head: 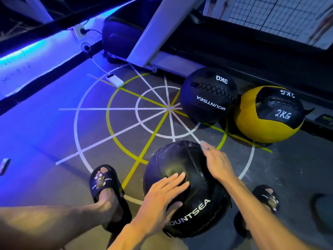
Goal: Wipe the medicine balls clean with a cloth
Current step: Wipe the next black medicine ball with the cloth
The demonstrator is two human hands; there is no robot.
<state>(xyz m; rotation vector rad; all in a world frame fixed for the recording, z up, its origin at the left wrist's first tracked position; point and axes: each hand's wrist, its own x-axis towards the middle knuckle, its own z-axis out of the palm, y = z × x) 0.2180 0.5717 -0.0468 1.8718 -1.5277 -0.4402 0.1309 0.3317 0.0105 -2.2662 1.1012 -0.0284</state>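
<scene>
A large black medicine ball [182, 166] marked MOUNTSEA sits on the floor between my feet. My left hand [162, 197] lies flat on its top with straight fingers. My right hand [216, 161] rests on the ball's right upper side, fingers stretched out and pointing away from me. Further back stand a black 3KG ball [207, 95] and a yellow and black 2KG ball [266, 116]. No cloth is visible in either hand.
White and yellow target lines [137, 109] are painted on the grey floor. A white power bank [114, 80] with a cable lies at the back. A treadmill frame [153, 29] rises behind the balls. A dark object [322, 212] lies at right. My feet wear black slides.
</scene>
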